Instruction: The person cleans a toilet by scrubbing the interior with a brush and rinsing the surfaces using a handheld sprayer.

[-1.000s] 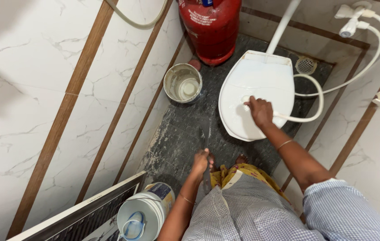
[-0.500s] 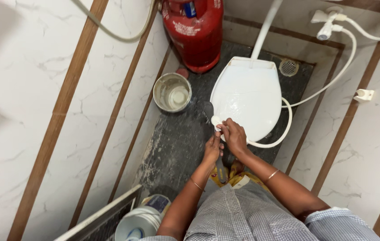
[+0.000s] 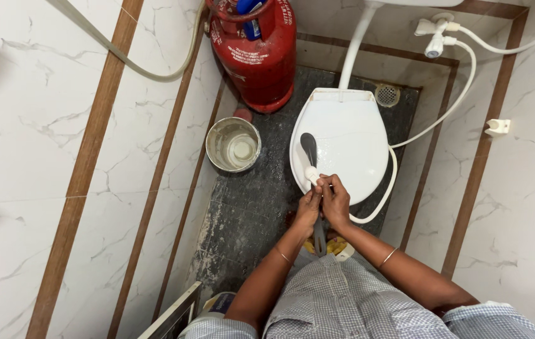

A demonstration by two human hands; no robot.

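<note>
Marble walls enclose one closed toilet (image 3: pixel 349 135), one bucket (image 3: pixel 233 144), one red cylinder (image 3: pixel 256 53); your left hand (image 3: pixel 308 209) and right hand (image 3: pixel 335 201) together clasp one spray hose (image 3: pixel 393 166).

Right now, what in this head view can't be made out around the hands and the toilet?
- Grip: left hand and right hand overlap at the spray head; which one grips is unclear.
- Dark brush: its handle is hidden by the hands.
- Toilet bowl: covered by the shut lid.
- Gas cylinder: top cut off by the upper edge.
- Bucket: mostly cut off by the bottom edge.
</note>
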